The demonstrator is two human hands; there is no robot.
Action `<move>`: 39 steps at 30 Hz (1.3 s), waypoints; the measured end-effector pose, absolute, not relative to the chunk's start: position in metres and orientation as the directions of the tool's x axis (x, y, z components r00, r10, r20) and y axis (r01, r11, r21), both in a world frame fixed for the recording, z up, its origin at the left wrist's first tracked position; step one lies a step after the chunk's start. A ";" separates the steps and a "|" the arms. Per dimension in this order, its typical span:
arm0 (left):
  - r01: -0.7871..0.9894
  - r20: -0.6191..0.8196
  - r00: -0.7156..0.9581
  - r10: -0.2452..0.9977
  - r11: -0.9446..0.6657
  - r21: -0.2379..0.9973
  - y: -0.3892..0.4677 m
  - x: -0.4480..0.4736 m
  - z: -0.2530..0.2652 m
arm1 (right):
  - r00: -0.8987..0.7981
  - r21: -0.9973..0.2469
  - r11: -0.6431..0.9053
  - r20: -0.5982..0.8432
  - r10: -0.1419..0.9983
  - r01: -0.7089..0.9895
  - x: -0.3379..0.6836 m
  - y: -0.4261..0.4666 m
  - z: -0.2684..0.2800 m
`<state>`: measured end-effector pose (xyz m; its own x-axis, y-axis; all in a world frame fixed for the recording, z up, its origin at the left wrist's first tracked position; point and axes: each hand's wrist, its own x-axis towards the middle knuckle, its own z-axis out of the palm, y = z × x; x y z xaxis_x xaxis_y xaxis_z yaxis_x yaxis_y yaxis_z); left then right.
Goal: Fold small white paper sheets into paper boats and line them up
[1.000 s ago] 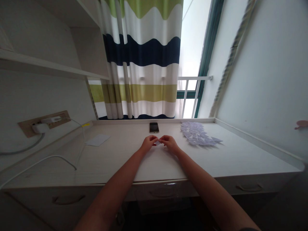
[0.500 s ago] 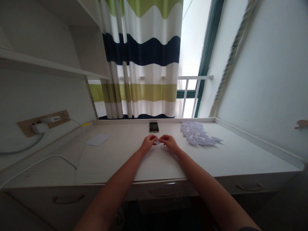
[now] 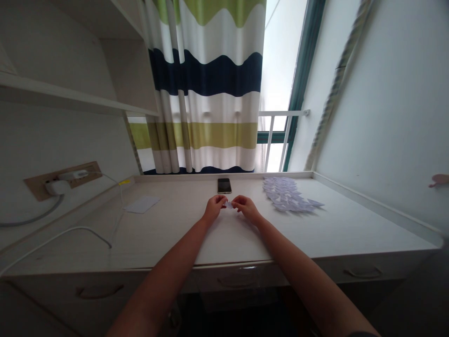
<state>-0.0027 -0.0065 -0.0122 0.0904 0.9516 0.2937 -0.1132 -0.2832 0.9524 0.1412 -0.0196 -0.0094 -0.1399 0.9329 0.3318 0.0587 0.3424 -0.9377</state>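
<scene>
A small piece of folded white paper [image 3: 229, 205] is held between my two hands, above the middle of the white desk. My left hand [image 3: 214, 206] pinches its left side between thumb and fingers. From the right, my right hand [image 3: 245, 207] pinches the other side. The fingers cover much of the paper, so its exact folds cannot be made out. Just beyond my hands lies a dark phone [image 3: 224, 186]. To the right of them is a spread of many folded pointed paper pieces [image 3: 289, 195], lying in overlapping rows.
Flat white paper sheets [image 3: 143, 204] lie on the desk's left side. A white cable [image 3: 80, 228] curls over the left part, near a wall socket with plugs [image 3: 65, 180]. A raised edge [image 3: 196, 176] runs along the back, before a striped curtain [image 3: 210, 93].
The folded paper has shifted a little between my fingertips and shows a different shape. My hands stay in nearly the same place.
</scene>
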 end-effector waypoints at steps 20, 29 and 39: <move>-0.107 0.245 0.196 0.949 -0.228 0.968 -0.012 -0.006 -0.008 | -0.053 -0.883 0.449 0.446 0.894 0.135 0.145 -0.012 -0.015; -0.093 0.259 0.182 0.949 -0.245 0.965 -0.013 -0.006 -0.006 | 0.026 -0.897 0.426 0.432 0.902 0.120 0.145 -0.012 -0.013; -0.088 0.341 0.204 0.918 -0.330 0.940 -0.011 -0.003 -0.011 | 0.049 -0.912 0.410 0.410 0.911 0.019 0.145 -0.010 -0.014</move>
<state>-0.0026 -0.0111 -0.0114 0.2035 0.9177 0.3412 -0.0876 -0.3300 0.9399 0.1449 -0.0103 -0.0144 0.0495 0.9107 0.4102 0.0194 0.4097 -0.9120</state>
